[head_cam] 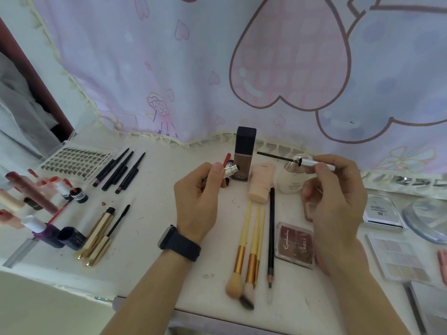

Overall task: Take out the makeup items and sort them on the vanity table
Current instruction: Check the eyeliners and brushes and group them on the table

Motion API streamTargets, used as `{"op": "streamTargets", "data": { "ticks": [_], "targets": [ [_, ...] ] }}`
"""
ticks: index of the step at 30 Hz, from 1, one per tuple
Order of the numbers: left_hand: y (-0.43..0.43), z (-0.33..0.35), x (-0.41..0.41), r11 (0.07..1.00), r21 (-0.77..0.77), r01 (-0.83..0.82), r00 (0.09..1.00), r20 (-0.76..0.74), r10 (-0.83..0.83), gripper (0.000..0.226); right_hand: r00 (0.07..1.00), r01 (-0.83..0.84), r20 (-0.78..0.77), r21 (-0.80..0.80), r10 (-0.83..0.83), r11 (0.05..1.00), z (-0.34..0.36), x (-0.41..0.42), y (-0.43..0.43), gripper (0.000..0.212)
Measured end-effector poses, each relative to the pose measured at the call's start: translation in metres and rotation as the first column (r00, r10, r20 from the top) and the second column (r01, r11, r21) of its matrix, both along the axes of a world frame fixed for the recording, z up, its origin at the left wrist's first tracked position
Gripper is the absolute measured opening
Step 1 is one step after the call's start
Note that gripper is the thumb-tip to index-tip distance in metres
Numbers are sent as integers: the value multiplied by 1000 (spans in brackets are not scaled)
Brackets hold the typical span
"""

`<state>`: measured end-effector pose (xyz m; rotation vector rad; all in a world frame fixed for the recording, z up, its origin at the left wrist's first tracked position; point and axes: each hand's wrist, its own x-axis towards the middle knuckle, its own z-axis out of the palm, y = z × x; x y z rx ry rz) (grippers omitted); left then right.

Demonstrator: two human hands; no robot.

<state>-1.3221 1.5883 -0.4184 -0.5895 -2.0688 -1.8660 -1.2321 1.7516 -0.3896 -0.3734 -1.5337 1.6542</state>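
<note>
Gripping left hand (198, 201): the silver tube (231, 170) is pinched between the thumb and curled fingers. Its open neck is turned toward 3 o'clock, and it is held above the vanity table (150, 213).
Right hand (336, 201): the silver cap (319, 163) of the wand (278, 156) is pinched at the fingertips. The dark applicator is pointed toward 9 o'clock, clear of the tube's neck, so the item is judged to be open.
Smear risk: the tip is probably wet. If it is lowered or swung, the table or the pink tube (261, 184) at 6 o'clock of it could be marked.
Knock risk: the foundation bottle (244, 155) stands upright at 1 o'clock of the silver tube, and the cream bottle (289, 182) sits below the wand. Either could be toppled by a hurried closing stroke.
Alignment risk: the neck looks narrow. A wand brought in off-axis could be bent, or product could be scraped onto the thumb.
Sorting risk: if the tube is laid down uncapped, it could roll toward the brushes (249, 250) at 5 o'clock and leak.
</note>
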Motion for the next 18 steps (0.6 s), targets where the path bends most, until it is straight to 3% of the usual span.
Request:
{"op": "streamTargets", "data": {
  "ticks": [5, 8, 11, 14, 18],
  "targets": [
    [1, 7, 3, 999, 35, -16, 998, 55, 14, 42, 981, -191, -59, -113, 185, 975, 3, 3, -3, 7],
    [-5, 18, 13, 998, 56, -17, 995, 95, 11, 31, 952, -307, -63, -222, 301, 925, 7, 6, -8, 19],
    [-22, 27, 28, 987, 152, -47, 987, 157, 23, 29, 920, -386, -40, -276, 391, 880, 13, 9, -20, 9],
    [-49, 25, 41, 962, 251, -103, 974, 223, 46, 29, 906, -401, 72, -172, 417, 900, 19, 8, -39, 9],
    [-80, 11, 51, 975, 135, -177, 950, 282, 134, 17, 887, -419, 222, 12, 406, 908, 37, -4, -77, 5]
  ]
}}
